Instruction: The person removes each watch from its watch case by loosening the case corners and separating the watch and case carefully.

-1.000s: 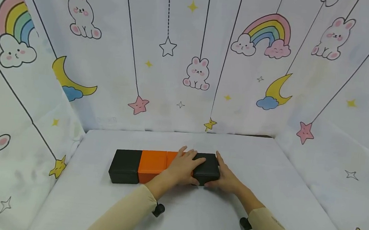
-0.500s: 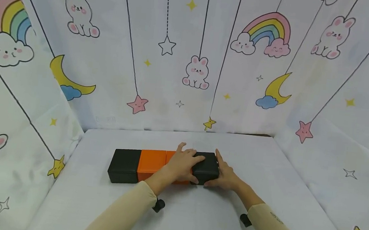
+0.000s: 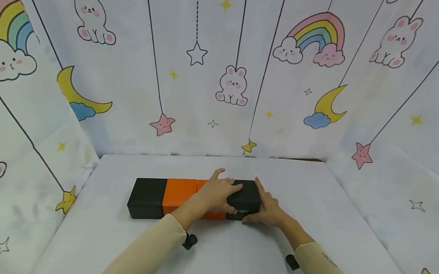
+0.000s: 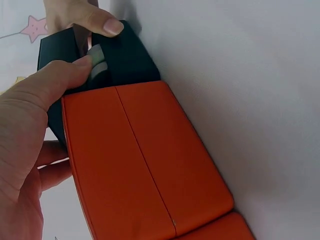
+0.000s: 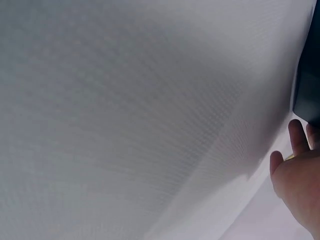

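A black box [image 3: 249, 193] stands at the right end of a row of boxes, its lid slightly raised. My left hand [image 3: 215, 195] grips that lid, thumb at the front edge and fingers reaching over the far side. In the left wrist view, the gap between lid [image 4: 56, 46] and base [image 4: 131, 56] shows something pale grey inside. My right hand [image 3: 271, 210] holds the box from its right side, its thumb [image 4: 107, 24] pressed on the front of the base. The orange box [image 4: 145, 160] beside it lies partly under my left hand and is closed.
Another orange box [image 3: 180, 191] and a black box [image 3: 147, 195] continue the row to the left. They stand on a white table [image 3: 239, 262] before a white backdrop [image 3: 198, 108] printed with rabbits, stars and rainbows.
The right-hand black box's lid has risen a little, with a gap now showing at its front. My left hand has moved up slightly with it; my right hand stays at the box's side.
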{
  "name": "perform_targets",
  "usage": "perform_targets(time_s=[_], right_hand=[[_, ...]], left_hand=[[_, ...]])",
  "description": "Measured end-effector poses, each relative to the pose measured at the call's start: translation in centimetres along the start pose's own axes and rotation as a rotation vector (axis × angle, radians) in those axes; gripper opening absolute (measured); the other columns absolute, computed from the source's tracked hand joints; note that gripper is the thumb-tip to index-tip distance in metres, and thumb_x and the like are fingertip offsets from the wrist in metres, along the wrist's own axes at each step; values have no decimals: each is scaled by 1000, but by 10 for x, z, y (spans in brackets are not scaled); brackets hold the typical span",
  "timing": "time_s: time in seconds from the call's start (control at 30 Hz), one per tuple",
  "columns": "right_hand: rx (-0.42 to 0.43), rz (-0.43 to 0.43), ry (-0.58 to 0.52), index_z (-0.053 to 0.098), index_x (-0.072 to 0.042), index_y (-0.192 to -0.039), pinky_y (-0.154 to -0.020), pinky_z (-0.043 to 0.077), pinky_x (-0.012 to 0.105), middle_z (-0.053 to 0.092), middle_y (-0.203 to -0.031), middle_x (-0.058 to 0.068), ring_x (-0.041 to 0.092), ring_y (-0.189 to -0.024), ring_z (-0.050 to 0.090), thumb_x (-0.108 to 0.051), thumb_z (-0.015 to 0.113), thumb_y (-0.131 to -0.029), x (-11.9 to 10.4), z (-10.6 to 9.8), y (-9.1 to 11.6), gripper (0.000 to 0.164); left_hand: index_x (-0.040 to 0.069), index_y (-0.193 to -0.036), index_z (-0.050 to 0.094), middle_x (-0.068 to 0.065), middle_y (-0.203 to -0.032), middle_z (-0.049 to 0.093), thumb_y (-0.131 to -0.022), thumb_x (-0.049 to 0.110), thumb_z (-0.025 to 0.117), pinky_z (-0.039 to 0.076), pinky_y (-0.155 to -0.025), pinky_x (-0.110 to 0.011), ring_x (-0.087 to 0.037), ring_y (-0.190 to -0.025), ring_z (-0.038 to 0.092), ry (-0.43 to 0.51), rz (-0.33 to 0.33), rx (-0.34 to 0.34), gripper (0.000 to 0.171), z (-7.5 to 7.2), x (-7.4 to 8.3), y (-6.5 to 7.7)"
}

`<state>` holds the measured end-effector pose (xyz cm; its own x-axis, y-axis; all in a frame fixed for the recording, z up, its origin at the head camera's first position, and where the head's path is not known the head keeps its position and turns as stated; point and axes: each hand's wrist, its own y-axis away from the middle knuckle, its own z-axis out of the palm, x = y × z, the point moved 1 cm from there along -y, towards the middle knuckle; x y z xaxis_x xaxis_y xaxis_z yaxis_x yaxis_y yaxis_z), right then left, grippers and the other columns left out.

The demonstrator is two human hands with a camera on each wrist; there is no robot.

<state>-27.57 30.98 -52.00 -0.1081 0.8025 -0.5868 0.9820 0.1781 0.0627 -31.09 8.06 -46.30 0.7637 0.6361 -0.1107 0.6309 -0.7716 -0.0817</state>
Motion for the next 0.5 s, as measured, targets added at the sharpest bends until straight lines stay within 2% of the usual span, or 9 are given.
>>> perform_targets(time_s=[0.1,0.33,0.5], right_hand=[[2,4,0,-12,-53,-146,-95,32,70,35,-146,12,43,-123,35,-64,84,-55,-1,0,0,133],[-22,20,-16,-13,-53,-146,-96,28,74,32,-148,13,47,-129,30,-63,84,-57,0,0,2,132],[-33,18,-29,-14,-52,-146,-96,27,74,30,-149,13,47,-129,28,-60,84,-59,-1,0,3,131]], left_hand=[[29,-146,41,-2,-140,53,-75,74,61,5,-116,-46,-15,-126,51,-5,-1,10,86,2,-1,0],[27,-144,46,-1,-136,57,-76,72,61,-3,-118,-45,-13,-123,55,-23,37,47,83,3,0,0],[29,-144,46,1,-136,56,-76,72,61,-1,-118,-46,-13,-123,54,-18,23,36,82,3,1,1]])
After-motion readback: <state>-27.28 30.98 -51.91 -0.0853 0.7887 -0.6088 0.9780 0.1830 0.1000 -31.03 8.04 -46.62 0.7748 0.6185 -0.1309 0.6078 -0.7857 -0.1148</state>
